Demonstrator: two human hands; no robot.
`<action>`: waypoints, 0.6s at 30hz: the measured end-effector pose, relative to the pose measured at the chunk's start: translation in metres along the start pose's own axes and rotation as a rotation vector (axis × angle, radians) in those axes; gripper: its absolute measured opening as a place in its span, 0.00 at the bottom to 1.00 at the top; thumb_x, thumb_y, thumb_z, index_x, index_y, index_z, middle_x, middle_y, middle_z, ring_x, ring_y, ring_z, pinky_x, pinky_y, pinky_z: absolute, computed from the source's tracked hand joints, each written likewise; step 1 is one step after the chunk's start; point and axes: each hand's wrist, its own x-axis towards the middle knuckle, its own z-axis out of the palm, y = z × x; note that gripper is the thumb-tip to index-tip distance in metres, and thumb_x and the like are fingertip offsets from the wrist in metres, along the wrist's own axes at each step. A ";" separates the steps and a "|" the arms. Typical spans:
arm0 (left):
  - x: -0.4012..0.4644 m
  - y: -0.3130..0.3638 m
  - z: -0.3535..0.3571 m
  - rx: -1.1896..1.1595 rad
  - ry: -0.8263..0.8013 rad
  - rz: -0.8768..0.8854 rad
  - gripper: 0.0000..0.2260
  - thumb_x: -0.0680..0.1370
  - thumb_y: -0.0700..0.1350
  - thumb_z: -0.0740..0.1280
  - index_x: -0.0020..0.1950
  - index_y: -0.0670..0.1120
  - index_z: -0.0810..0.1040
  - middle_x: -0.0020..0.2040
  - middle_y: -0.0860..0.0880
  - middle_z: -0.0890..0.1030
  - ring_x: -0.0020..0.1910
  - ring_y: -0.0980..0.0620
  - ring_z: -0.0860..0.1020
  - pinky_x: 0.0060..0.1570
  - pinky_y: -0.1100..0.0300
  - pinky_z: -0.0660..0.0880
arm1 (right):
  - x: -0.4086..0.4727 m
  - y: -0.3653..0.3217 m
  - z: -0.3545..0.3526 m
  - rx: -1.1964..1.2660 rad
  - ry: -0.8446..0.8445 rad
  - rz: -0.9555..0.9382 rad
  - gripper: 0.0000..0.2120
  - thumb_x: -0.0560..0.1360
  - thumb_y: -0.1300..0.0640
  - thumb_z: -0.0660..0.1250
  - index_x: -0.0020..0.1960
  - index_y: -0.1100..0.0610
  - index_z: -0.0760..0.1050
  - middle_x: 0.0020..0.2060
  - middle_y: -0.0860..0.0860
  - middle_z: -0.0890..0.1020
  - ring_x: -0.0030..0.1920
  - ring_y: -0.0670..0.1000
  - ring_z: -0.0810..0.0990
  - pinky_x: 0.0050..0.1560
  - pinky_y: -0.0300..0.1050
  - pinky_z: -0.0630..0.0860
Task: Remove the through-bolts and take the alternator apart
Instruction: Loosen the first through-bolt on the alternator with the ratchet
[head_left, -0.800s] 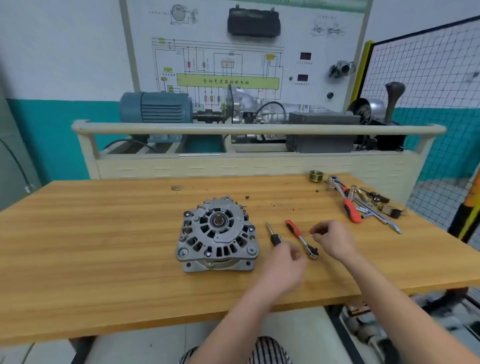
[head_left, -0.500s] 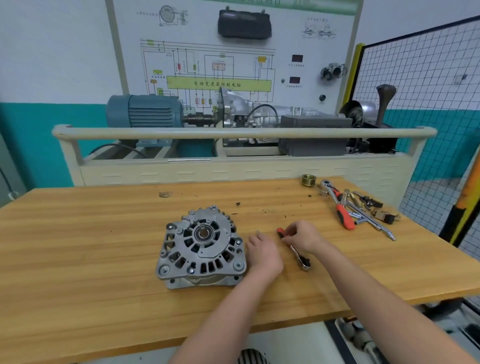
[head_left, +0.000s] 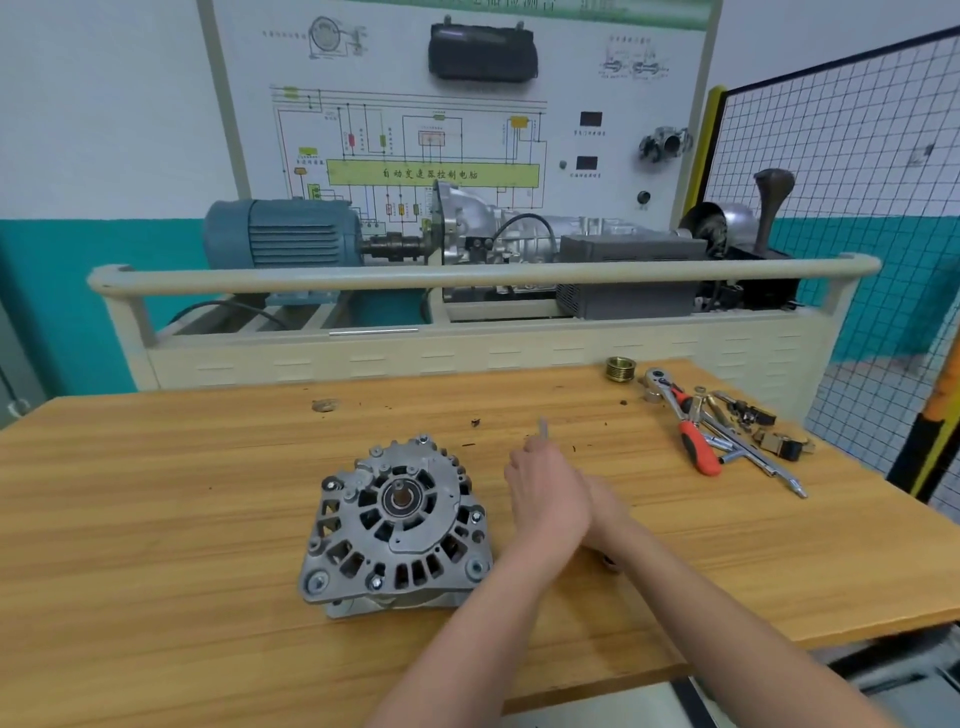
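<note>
The grey alternator (head_left: 397, 525) lies flat on the wooden table (head_left: 156, 519), its rear housing with bolt heads facing up. Just right of it, my left hand (head_left: 545, 501) is closed around a thin tool whose blurred metal shaft (head_left: 543, 430) sticks up past the fingers. My right hand (head_left: 605, 512) sits directly behind the left, with its fingers hidden. Under my right wrist, a small dark piece of the red-handled small ratchet's head (head_left: 609, 561) shows on the table.
At the table's far right lie a larger red-handled ratchet (head_left: 693, 436), long metal extension bars (head_left: 753, 457), small loose parts (head_left: 779, 441) and a brass-coloured pulley (head_left: 618, 370). A beige training bench with a rail (head_left: 467, 278) stands behind the table; a wire-mesh fence (head_left: 857, 208) stands to the right.
My left hand closed on the black-handled tool and raised it, shaft pointing up. My right hand moved in from the right onto the small ratchet and now sits behind the left.
</note>
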 end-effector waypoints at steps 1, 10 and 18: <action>-0.001 0.006 -0.009 -0.053 0.028 0.057 0.13 0.80 0.39 0.59 0.65 0.40 0.68 0.60 0.43 0.73 0.58 0.46 0.72 0.57 0.54 0.73 | -0.001 -0.003 0.002 0.025 0.024 -0.028 0.09 0.77 0.58 0.61 0.56 0.57 0.73 0.49 0.55 0.81 0.54 0.59 0.78 0.49 0.48 0.75; 0.022 -0.017 -0.116 -0.439 -0.100 0.249 0.07 0.78 0.42 0.66 0.53 0.41 0.76 0.41 0.44 0.76 0.35 0.50 0.73 0.37 0.55 0.71 | 0.006 -0.040 -0.047 0.915 0.133 -0.088 0.05 0.77 0.63 0.66 0.51 0.62 0.79 0.42 0.53 0.81 0.44 0.51 0.83 0.44 0.40 0.78; 0.024 -0.066 -0.168 -0.377 -0.268 0.398 0.10 0.77 0.41 0.68 0.56 0.52 0.78 0.44 0.48 0.85 0.31 0.59 0.77 0.35 0.64 0.76 | 0.003 -0.089 -0.082 1.416 0.089 -0.405 0.11 0.78 0.68 0.60 0.51 0.61 0.81 0.38 0.51 0.81 0.37 0.43 0.76 0.41 0.34 0.75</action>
